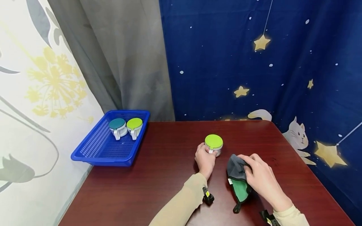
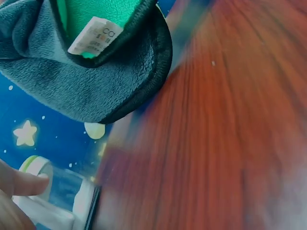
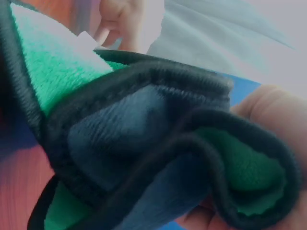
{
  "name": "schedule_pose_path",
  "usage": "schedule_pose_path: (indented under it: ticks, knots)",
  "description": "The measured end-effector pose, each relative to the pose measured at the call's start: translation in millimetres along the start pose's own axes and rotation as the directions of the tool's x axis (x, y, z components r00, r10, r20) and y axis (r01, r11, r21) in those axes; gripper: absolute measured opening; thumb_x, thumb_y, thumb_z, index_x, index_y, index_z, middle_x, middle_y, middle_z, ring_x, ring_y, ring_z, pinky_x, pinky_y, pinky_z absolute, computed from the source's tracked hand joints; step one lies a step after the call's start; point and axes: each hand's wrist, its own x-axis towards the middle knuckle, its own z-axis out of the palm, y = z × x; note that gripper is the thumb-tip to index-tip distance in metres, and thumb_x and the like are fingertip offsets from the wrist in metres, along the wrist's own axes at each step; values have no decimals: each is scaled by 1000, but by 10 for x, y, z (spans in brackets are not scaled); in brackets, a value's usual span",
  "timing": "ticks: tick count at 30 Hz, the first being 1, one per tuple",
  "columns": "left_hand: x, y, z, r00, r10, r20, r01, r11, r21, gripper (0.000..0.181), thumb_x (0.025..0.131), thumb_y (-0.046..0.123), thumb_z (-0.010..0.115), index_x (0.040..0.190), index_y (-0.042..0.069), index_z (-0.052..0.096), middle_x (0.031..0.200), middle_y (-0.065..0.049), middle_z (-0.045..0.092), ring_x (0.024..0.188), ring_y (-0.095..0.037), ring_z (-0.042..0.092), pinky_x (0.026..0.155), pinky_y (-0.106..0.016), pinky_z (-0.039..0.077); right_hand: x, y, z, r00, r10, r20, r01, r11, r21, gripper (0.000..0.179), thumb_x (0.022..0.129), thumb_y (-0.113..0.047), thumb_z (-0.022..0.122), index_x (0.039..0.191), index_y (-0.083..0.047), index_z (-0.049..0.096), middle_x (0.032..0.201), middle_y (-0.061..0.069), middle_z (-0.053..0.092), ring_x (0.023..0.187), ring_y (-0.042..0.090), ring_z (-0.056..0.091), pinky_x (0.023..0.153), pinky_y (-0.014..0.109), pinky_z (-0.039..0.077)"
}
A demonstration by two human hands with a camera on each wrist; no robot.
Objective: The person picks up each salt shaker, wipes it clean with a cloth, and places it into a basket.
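Observation:
On the right half of the table is a clear jar (image 1: pixel 214 142) with a lime-green lid and a white handle. My left hand (image 1: pixel 205 160) grips it from the near left side; in the left wrist view the thumb presses against the jar's wall (image 2: pixel 64 184). A folded cloth (image 1: pixel 237 169), grey on one face and green on the other with black edging, hangs from my right hand (image 1: pixel 261 177), which pinches its upper part. The right wrist view is mostly filled by the bunched cloth (image 3: pixel 120 139), and it hides part of the right fingers.
A blue plastic basket (image 1: pixel 85 157) stands at the table's back left. Inside it are a jar with a teal lid (image 1: pixel 117 123) and another with a lime-green lid (image 1: pixel 134 123). Curtains hang behind the dark red wooden table (image 1: pixel 164 150).

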Motion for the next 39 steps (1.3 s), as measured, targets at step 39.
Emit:
schedule_pose_path:
  ticks: [39]
  knots:
    - [-208, 482, -1453, 983, 185, -22, -186, 977, -106, 27, 68, 8, 85, 70, 17, 59, 93, 6, 74, 62, -5, 61, 55, -26, 49, 255, -927, 389, 864, -312, -395, 392, 909, 139, 50, 79, -5, 84, 124, -22, 73, 114, 3, 62, 97, 17, 67, 70, 35, 58]
